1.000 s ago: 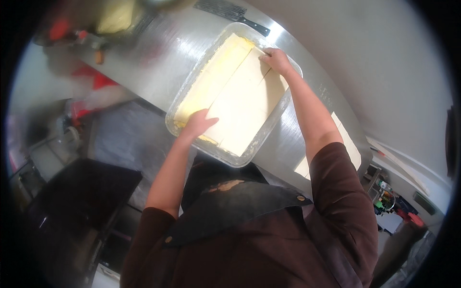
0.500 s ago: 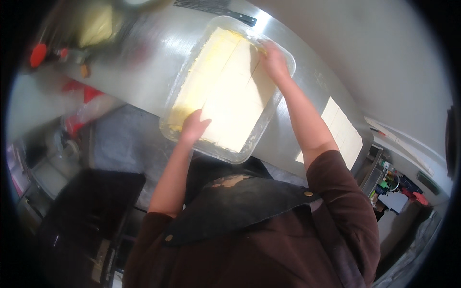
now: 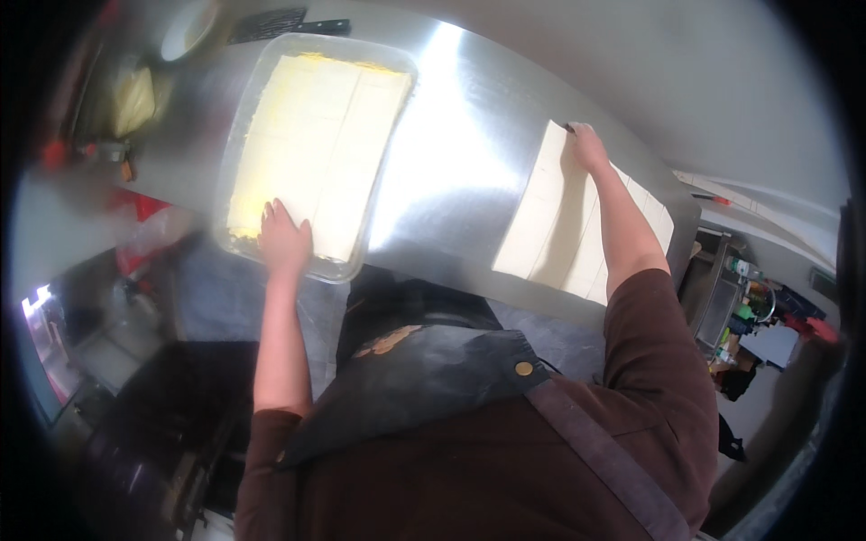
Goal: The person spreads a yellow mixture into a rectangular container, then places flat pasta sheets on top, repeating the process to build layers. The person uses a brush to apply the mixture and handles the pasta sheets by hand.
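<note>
A clear plastic tub (image 3: 236,153) stands on the metal table, holding flat pale strips (image 3: 316,144) laid side by side with yellow crumbs or smears along their edges. My left hand (image 3: 285,243) rests on the near end of the strips, fingers stretched out and holding nothing. To the right lies a pale flat sheet (image 3: 537,212) marked with straight cut lines. At its far edge is my right hand (image 3: 588,149), its fingers closed around a small dark thing I cannot make out. A dark shadow band crosses the sheet below that hand.
Behind the tub lies a black-handled utensil (image 3: 323,27) with a dark, slatted-looking end. A white bowl (image 3: 188,31) and a yellowish bag (image 3: 133,101) sit at the far left. The metal table (image 3: 442,153) shines between tub and sheet. Shelved goods (image 3: 749,316) stand at right.
My right hand has left the tub's far right corner and moved right to the pale sheet. My left hand still touches the strips in the tub. The view has shifted right.
</note>
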`<act>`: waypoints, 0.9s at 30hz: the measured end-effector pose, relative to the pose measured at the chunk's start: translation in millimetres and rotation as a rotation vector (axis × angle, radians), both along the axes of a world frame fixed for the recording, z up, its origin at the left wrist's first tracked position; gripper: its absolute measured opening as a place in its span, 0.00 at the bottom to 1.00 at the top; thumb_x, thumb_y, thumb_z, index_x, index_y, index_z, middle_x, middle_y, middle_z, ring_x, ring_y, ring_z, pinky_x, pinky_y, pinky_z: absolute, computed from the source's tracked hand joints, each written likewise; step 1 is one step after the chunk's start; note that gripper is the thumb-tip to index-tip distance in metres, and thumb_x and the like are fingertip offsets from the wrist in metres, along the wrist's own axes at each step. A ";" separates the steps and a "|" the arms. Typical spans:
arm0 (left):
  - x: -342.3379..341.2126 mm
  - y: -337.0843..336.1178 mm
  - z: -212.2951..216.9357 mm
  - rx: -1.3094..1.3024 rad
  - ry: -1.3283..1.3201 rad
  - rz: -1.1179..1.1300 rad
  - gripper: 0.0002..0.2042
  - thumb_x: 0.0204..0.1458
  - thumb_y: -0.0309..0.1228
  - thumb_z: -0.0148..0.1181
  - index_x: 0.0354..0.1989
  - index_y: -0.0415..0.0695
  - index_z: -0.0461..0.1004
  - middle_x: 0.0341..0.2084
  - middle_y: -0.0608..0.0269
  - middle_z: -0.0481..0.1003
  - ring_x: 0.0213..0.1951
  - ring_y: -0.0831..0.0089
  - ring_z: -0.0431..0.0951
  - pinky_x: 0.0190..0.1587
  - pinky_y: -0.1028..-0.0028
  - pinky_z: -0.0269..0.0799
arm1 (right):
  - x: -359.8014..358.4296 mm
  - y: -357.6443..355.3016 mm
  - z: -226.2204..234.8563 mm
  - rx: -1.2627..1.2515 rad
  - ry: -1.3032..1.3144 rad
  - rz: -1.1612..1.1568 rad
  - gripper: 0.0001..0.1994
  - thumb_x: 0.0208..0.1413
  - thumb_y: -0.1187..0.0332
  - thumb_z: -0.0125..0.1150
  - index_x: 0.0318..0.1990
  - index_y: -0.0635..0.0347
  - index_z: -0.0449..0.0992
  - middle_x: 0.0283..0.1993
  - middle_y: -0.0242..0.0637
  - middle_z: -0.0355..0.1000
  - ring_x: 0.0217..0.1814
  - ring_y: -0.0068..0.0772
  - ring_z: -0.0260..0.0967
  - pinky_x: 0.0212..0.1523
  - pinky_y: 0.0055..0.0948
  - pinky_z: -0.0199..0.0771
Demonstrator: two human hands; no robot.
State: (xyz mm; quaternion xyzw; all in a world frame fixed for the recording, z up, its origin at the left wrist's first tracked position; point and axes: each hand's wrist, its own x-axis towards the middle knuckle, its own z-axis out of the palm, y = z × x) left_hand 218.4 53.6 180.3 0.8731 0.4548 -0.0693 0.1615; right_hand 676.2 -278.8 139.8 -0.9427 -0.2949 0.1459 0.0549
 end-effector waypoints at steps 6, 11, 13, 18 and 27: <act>-1.0 -1.2 -5.5 0.012 0.045 -0.012 0.31 0.47 0.36 0.50 0.59 0.37 0.50 0.57 0.37 0.51 0.59 0.46 0.50 0.59 0.57 0.48 | 6.0 9.1 23.2 -0.088 0.094 0.040 0.18 0.38 0.62 0.61 0.40 0.57 0.72 0.37 0.44 0.70 0.43 0.44 0.67 0.44 0.34 0.67; -0.4 -10.1 -9.1 0.077 0.040 0.067 0.32 0.44 0.39 0.55 0.57 0.35 0.55 0.51 0.32 0.59 0.53 0.42 0.59 0.55 0.59 0.56 | -9.6 2.2 32.2 0.052 0.119 0.019 0.16 0.37 0.61 0.62 0.35 0.57 0.73 0.33 0.43 0.70 0.40 0.42 0.67 0.41 0.34 0.67; 1.0 -11.9 -5.3 0.037 0.014 0.104 0.32 0.44 0.39 0.55 0.56 0.35 0.56 0.49 0.32 0.60 0.53 0.42 0.59 0.55 0.60 0.56 | -19.7 -2.7 31.9 0.183 0.168 -0.081 0.15 0.38 0.62 0.62 0.35 0.57 0.73 0.33 0.43 0.70 0.40 0.43 0.67 0.41 0.35 0.67; 0.6 -14.9 -0.8 0.101 -0.081 0.019 0.30 0.43 0.36 0.57 0.55 0.35 0.57 0.49 0.33 0.60 0.53 0.43 0.59 0.55 0.60 0.57 | -19.8 -7.4 17.2 0.129 -0.184 0.134 0.15 0.42 0.63 0.60 0.38 0.58 0.71 0.35 0.43 0.70 0.40 0.46 0.68 0.41 0.36 0.67; 45.2 -88.4 30.3 -0.261 -0.478 -0.269 0.28 0.44 0.30 0.57 0.56 0.40 0.57 0.54 0.45 0.58 0.57 0.55 0.57 0.58 0.65 0.54 | -99.3 -4.0 102.7 0.456 0.169 0.116 0.14 0.48 0.67 0.57 0.43 0.61 0.69 0.31 0.48 0.71 0.33 0.43 0.71 0.35 0.32 0.69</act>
